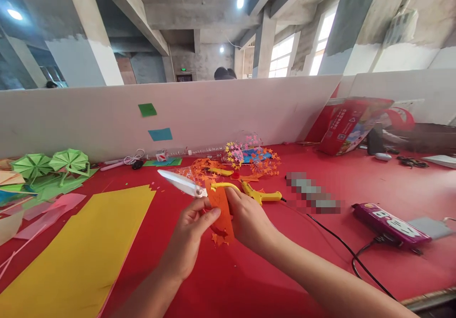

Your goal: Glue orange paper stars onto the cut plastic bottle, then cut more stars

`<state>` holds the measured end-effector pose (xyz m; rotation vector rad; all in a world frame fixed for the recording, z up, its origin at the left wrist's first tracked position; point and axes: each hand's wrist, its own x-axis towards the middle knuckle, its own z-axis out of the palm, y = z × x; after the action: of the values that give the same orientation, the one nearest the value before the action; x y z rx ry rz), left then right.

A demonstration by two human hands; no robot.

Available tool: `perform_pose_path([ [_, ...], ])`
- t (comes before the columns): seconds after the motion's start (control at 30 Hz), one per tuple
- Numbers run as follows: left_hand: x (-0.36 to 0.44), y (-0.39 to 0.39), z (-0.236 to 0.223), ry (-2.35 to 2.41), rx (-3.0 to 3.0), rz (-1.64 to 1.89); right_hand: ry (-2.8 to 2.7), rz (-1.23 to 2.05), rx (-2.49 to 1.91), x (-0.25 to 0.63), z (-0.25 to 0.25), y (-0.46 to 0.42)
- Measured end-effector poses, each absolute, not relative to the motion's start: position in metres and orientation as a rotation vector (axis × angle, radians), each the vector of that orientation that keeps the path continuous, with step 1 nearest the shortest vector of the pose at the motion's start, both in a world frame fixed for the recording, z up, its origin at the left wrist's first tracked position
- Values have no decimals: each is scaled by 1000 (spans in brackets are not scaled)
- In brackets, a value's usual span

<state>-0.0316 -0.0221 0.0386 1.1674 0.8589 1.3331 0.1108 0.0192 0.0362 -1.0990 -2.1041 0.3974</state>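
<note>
My left hand (190,235) pinches the lower edge of an orange paper strip (221,213) between thumb and fingers. The strip stands upright and has star shapes cut out of its bottom end. My right hand (249,223) is closed on the yellow handles of a pair of scissors (183,184). Their white blades point left, above the top of the strip. Both hands hover over the red table (285,270), close together.
A big yellow sheet (81,246) lies at the left, with pink paper (53,211) and green folded paper fans (67,161) beyond it. Paper stars (249,159), a yellow glue gun (261,195), a black cable (342,244), a purple case (390,225) and a red box (349,123) lie ahead and right. A white partition (213,111) closes the back.
</note>
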Motion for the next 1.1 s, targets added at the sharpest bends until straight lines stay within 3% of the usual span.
perform_pose_path([
  [0.2, -47, -14, 46, 910, 1207, 1261, -1861, 634, -1139, 118, 31, 36],
  [0.57, -45, -5, 0, 988, 1123, 1146, -1625, 1388, -1024, 121, 18, 22],
  [1.1, -45, -16, 6, 1037, 1264, 1050, -1599, 1300, -1040, 127, 6, 9],
])
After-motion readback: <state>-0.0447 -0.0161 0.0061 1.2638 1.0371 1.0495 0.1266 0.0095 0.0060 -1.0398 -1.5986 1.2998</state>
